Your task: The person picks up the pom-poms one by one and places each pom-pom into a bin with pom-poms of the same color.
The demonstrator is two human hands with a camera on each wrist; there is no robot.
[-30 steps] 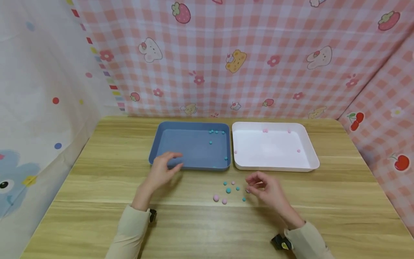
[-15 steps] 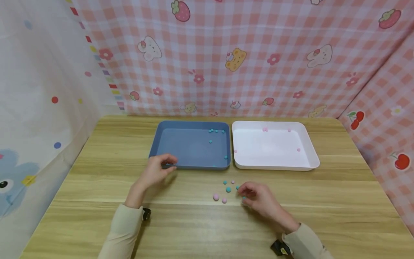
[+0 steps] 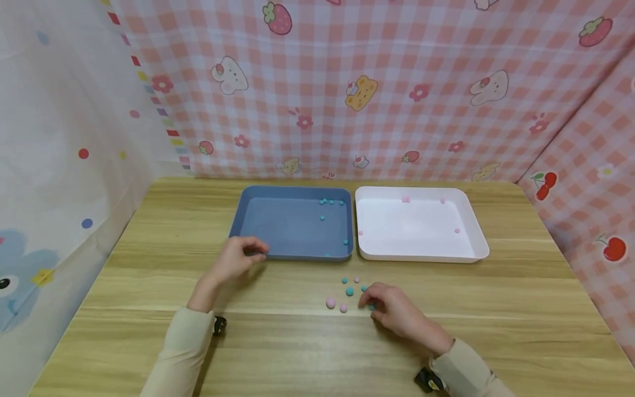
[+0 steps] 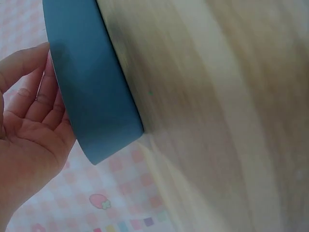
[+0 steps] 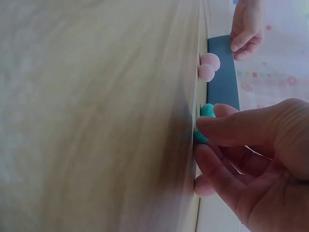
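Pinching a teal ball (image 5: 200,137) off the table (image 3: 149,286) with my right hand (image 3: 392,311), thumb and forefinger closing round it among the loose teal and pink balls. My left hand (image 3: 233,262) rests with relaxed fingers against the blue tray (image 3: 292,255)'s near wall. Next, I judge, comes a clean lift without nudging the pink balls (image 5: 208,66) beside it.

Small teal ball (image 5: 200,137) on table
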